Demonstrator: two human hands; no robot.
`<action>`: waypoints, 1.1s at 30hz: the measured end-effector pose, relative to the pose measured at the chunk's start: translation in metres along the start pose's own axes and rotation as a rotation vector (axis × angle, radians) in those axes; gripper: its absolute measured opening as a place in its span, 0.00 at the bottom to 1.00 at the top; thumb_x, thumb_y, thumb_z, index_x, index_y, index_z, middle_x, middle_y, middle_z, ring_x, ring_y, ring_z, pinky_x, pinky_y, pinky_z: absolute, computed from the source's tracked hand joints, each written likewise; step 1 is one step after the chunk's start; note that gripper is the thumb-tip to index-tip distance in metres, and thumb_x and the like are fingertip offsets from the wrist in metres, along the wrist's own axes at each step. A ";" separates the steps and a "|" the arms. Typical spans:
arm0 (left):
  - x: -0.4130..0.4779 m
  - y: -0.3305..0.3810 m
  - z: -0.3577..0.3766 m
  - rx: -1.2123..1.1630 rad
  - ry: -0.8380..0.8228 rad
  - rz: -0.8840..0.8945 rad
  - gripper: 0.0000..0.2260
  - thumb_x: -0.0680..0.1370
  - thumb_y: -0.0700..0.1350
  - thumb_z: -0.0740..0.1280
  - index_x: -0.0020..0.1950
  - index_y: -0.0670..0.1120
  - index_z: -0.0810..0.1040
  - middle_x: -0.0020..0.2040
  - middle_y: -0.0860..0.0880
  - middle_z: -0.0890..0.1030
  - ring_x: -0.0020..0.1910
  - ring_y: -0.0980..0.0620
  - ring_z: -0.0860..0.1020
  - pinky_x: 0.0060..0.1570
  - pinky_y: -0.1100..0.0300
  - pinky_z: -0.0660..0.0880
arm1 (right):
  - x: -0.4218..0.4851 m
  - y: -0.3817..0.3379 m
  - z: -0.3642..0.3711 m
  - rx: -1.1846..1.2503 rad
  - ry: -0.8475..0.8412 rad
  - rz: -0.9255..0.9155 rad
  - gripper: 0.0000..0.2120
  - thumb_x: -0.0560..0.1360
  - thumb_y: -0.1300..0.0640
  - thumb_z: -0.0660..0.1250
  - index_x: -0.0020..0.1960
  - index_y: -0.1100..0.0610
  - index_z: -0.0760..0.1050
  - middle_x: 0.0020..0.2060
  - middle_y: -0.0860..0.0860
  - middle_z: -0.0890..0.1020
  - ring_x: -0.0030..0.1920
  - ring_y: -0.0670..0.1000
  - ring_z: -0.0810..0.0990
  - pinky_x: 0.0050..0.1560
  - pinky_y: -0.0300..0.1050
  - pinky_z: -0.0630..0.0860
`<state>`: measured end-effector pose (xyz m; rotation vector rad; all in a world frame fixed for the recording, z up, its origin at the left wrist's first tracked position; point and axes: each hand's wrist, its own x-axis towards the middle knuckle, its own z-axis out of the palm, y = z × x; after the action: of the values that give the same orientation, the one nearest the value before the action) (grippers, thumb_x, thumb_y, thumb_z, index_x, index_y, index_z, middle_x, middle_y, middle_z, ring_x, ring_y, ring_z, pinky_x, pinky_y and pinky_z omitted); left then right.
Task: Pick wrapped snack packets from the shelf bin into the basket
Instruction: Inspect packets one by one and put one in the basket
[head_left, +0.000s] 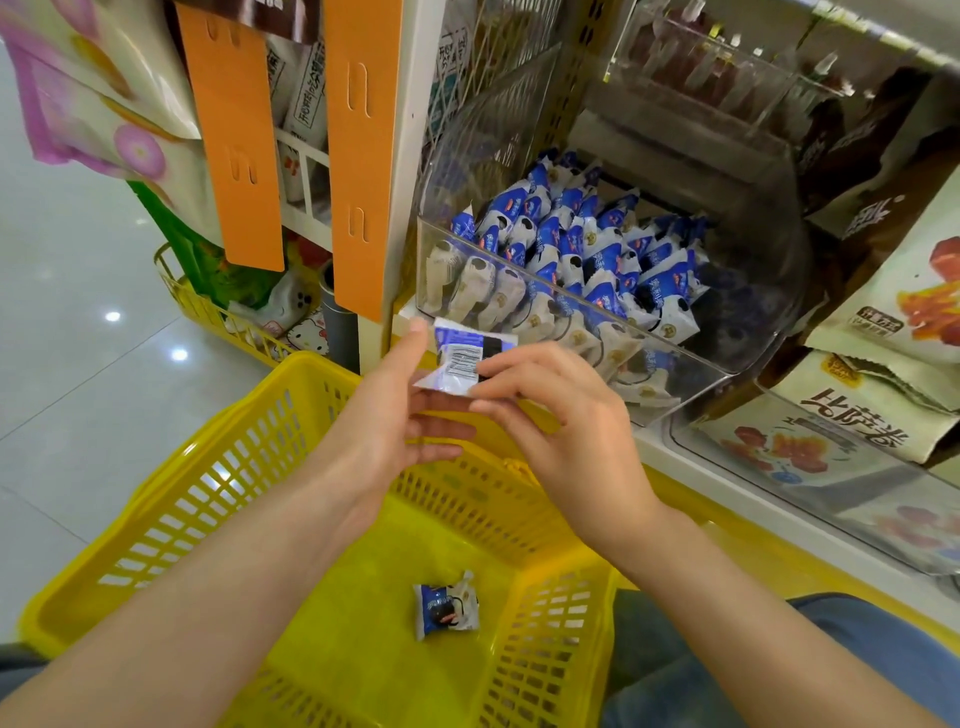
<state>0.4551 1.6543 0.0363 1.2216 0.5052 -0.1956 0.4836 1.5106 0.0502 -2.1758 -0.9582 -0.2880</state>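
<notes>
Mid-transfer: right hand (566, 415) pinches a blue-white snack packet (460, 361) by its edge, left hand (384, 410) props it with straight fingers, above the yellow basket (171, 467) holding one dropped packet (445, 609), just beside the clear shelf bin (727, 358); next move likely release downward.

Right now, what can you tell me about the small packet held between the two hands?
The small blue-and-white plastic-wrapped snack packet shows its back: a glossy, crinkled wrapper with a printed barcode, a black patch and crimped ends. It is tilted, held above the yellow plastic basket and in front of the clear plastic shelf bin. The right hand pinches its right edge. The left hand lies beneath it with straight fingers, thumb by its upper left corner.
</notes>
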 end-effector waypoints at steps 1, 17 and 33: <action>-0.001 0.000 0.000 0.000 0.020 0.025 0.18 0.77 0.60 0.57 0.46 0.50 0.81 0.35 0.50 0.84 0.33 0.53 0.82 0.35 0.59 0.76 | 0.000 0.000 0.000 -0.038 -0.020 -0.040 0.05 0.73 0.57 0.69 0.45 0.58 0.81 0.48 0.50 0.80 0.50 0.46 0.76 0.52 0.40 0.73; -0.004 -0.010 0.010 0.426 0.000 0.228 0.11 0.79 0.45 0.61 0.60 0.46 0.74 0.54 0.49 0.81 0.50 0.56 0.78 0.45 0.62 0.73 | 0.009 0.010 -0.003 0.735 -0.068 0.916 0.10 0.79 0.53 0.59 0.51 0.56 0.76 0.44 0.49 0.83 0.38 0.42 0.80 0.35 0.34 0.77; 0.000 -0.023 0.001 0.814 0.111 0.492 0.17 0.73 0.54 0.66 0.60 0.54 0.68 0.52 0.55 0.77 0.49 0.56 0.78 0.46 0.55 0.77 | -0.002 0.004 0.008 0.148 -0.119 0.529 0.12 0.76 0.51 0.64 0.34 0.47 0.71 0.33 0.49 0.81 0.37 0.47 0.80 0.40 0.48 0.78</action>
<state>0.4458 1.6453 0.0169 2.1196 0.1952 0.1067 0.4844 1.5137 0.0415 -2.2309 -0.4185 0.1620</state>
